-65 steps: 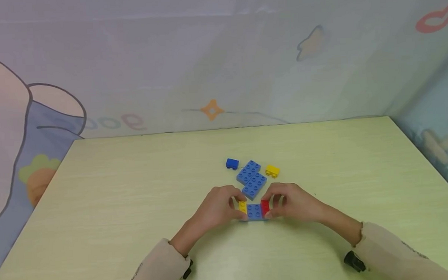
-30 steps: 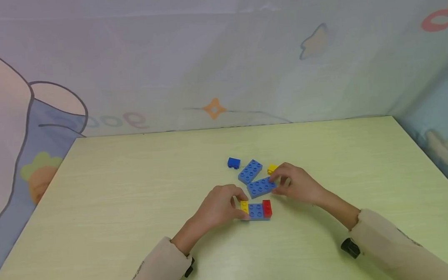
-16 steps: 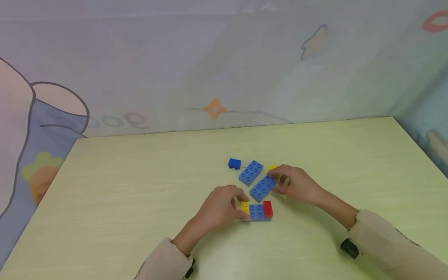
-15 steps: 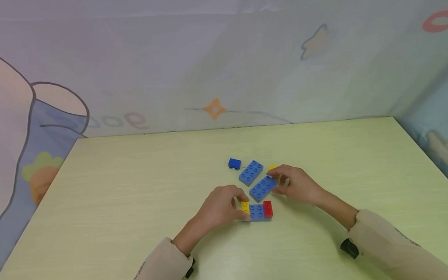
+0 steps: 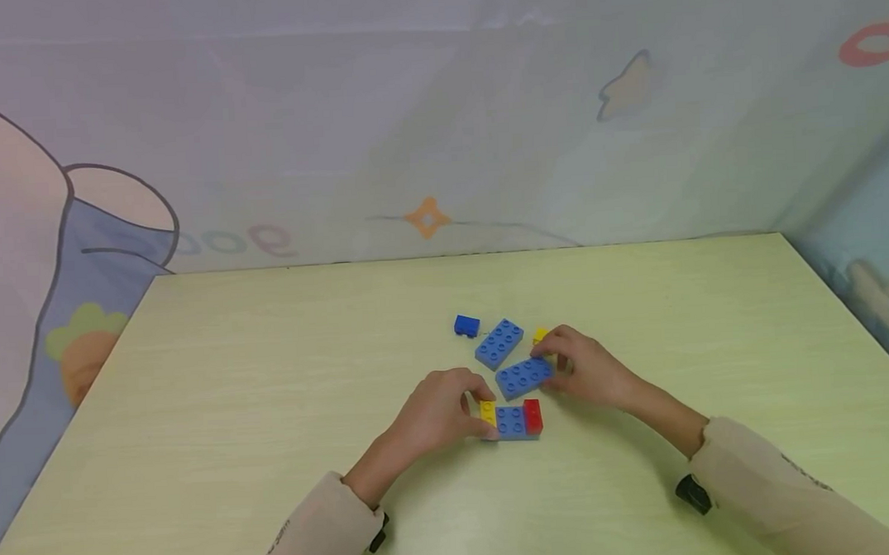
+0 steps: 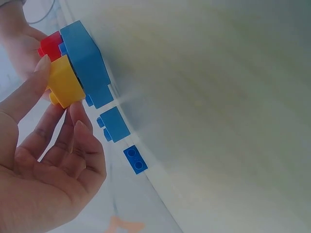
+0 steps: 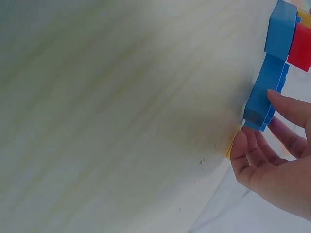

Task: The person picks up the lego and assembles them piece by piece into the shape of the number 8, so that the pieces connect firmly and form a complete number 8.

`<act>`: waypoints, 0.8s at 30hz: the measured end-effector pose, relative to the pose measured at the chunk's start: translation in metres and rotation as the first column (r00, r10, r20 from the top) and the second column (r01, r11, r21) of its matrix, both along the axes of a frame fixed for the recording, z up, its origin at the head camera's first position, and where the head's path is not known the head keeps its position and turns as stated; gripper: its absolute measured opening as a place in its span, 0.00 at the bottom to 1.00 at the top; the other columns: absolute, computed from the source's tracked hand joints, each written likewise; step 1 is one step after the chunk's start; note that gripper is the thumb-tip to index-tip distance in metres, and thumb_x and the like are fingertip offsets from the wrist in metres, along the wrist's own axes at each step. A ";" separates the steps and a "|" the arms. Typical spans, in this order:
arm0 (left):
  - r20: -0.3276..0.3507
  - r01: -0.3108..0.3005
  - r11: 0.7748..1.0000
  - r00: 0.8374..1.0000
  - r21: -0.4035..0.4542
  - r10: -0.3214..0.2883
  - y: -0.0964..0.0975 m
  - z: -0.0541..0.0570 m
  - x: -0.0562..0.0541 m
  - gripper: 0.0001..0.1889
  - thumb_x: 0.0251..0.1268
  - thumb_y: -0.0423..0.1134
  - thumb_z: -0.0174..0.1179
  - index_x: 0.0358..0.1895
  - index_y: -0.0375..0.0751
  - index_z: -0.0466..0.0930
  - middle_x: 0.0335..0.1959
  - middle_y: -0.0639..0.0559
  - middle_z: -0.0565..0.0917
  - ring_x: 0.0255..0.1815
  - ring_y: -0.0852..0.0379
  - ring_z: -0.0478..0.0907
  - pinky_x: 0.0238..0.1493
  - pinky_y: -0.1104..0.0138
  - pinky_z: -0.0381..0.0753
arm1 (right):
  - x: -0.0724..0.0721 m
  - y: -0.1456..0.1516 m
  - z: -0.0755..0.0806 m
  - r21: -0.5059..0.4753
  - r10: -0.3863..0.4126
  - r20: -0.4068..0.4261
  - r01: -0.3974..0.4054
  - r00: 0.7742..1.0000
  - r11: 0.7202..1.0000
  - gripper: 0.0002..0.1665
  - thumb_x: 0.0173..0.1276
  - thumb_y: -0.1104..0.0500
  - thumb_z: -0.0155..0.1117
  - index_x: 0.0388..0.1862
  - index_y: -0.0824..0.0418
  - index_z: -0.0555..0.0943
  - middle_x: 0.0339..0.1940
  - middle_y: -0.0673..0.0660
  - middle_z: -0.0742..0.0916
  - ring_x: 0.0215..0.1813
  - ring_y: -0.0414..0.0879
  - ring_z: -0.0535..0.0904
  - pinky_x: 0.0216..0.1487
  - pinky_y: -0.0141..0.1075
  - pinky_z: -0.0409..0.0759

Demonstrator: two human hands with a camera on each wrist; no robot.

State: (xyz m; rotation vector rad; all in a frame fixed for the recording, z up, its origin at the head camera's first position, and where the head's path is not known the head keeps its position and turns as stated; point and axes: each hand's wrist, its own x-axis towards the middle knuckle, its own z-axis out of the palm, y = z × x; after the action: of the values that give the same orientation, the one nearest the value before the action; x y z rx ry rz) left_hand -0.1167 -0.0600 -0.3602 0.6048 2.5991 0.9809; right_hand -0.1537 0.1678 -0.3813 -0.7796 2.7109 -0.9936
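In the head view my left hand [image 5: 439, 410] pinches the yellow brick [image 5: 488, 414] on the left end of a long blue toy brick [image 5: 510, 424]. A red brick [image 5: 533, 417] sits on that brick's right end, with bare studs between. My right hand [image 5: 586, 371] holds the right end of a second blue eight-stud brick [image 5: 522, 378], just behind the stacked one. In the right wrist view, the thumb [image 7: 286, 107] lies against the studded side of this held brick [image 7: 265, 90], fingers on its other side. The left wrist view shows thumb and fingers on the yellow brick [image 6: 65, 82].
Behind the held brick lies another blue eight-stud brick [image 5: 499, 344]. A small dark blue brick [image 5: 466, 326] rests on its side to the left of that. A small yellow brick [image 5: 540, 335] is partly hidden by the right hand. A printed cloth [image 5: 335, 150] hangs behind the table [image 5: 269, 360].
My right hand has left the red brick, moved back and taken the nearer loose blue brick. That brick has turned and shifted slightly right. My left hand stays on the yellow brick.
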 end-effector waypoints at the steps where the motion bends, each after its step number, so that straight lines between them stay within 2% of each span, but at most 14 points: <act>1: 0.000 -0.001 1.000 1.000 0.001 0.001 0.000 0.000 0.000 0.17 0.44 0.39 0.72 0.40 0.38 0.82 0.31 0.55 0.78 0.23 0.60 0.69 0.25 0.72 0.69 | 0.000 0.000 0.000 0.003 0.005 -0.007 -0.005 1.000 1.000 0.17 0.53 0.71 0.67 0.44 0.69 0.78 0.40 0.59 0.78 0.36 0.48 0.71 0.36 0.36 0.74; 6: 0.001 0.000 1.000 1.000 0.002 0.000 0.000 0.000 0.000 0.17 0.44 0.39 0.72 0.40 0.38 0.82 0.30 0.55 0.78 0.23 0.60 0.69 0.25 0.71 0.69 | 0.000 0.001 0.001 0.020 0.032 -0.013 -0.032 0.999 0.999 0.19 0.53 0.69 0.68 0.45 0.70 0.77 0.36 0.56 0.80 0.34 0.47 0.72 0.33 0.31 0.73; 10: 0.004 0.000 1.000 1.000 0.003 0.000 0.000 0.000 0.001 0.17 0.45 0.38 0.72 0.40 0.37 0.82 0.30 0.55 0.78 0.23 0.60 0.69 0.25 0.71 0.69 | 0.001 0.003 0.000 0.040 0.045 -0.017 -0.044 0.999 0.998 0.20 0.53 0.67 0.69 0.45 0.71 0.78 0.34 0.55 0.79 0.34 0.47 0.72 0.33 0.32 0.73; 16: 0.003 -0.001 1.000 1.000 -0.001 0.001 0.001 0.000 0.002 0.17 0.45 0.38 0.72 0.40 0.38 0.82 0.30 0.55 0.77 0.23 0.60 0.69 0.25 0.71 0.69 | 0.003 0.005 0.001 0.037 0.033 -0.004 -0.033 0.999 0.999 0.18 0.52 0.66 0.70 0.43 0.69 0.79 0.32 0.52 0.78 0.34 0.47 0.71 0.33 0.32 0.72; 24: 0.007 -0.005 1.000 1.000 -0.010 0.005 0.002 0.000 0.001 0.17 0.45 0.38 0.71 0.40 0.38 0.82 0.29 0.54 0.77 0.23 0.60 0.69 0.25 0.71 0.69 | 0.006 0.011 0.013 -0.013 -0.010 -0.012 0.010 1.000 1.000 0.18 0.53 0.65 0.69 0.44 0.69 0.80 0.35 0.54 0.80 0.34 0.45 0.72 0.28 0.30 0.73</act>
State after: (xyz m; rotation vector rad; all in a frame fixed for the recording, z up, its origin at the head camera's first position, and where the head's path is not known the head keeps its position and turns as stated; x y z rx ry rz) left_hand -0.1155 -0.0584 -0.3604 0.5912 2.5989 0.9693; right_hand -0.1477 0.1792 -0.3684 -0.7780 2.7240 -1.0122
